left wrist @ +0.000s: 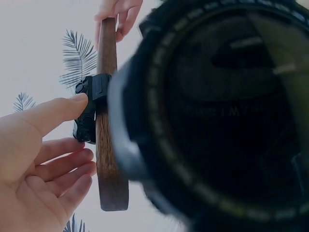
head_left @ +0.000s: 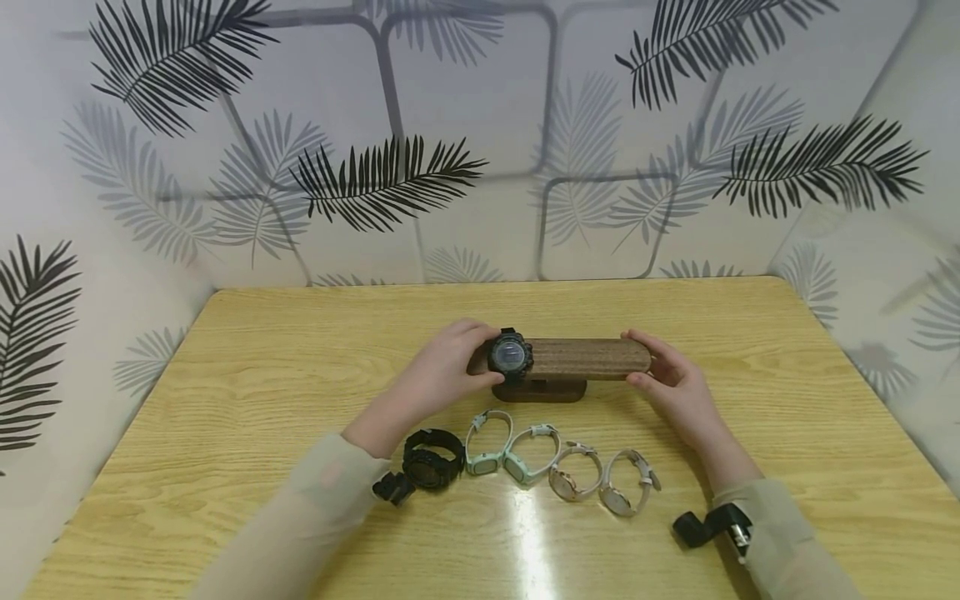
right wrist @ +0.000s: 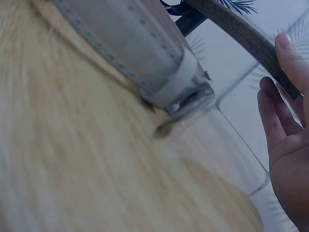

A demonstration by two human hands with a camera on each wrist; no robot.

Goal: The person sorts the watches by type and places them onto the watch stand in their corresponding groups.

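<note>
Leaf-print walls (head_left: 465,92) frame a bench (head_left: 315,333) where a left hand (head_left: 448,367) pinches a black watch (head_left: 511,356), probably light, stiff-cased and best held by its sides, on a wooden bar (head_left: 585,358) whose right end a right hand (head_left: 681,390) grips.

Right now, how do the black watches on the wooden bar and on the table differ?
The bar watch sits on the wooden bar; the table watch lies on the table. The left hand holds the bar watch, while the table watch is untouched. Both are black and round-faced.
</note>
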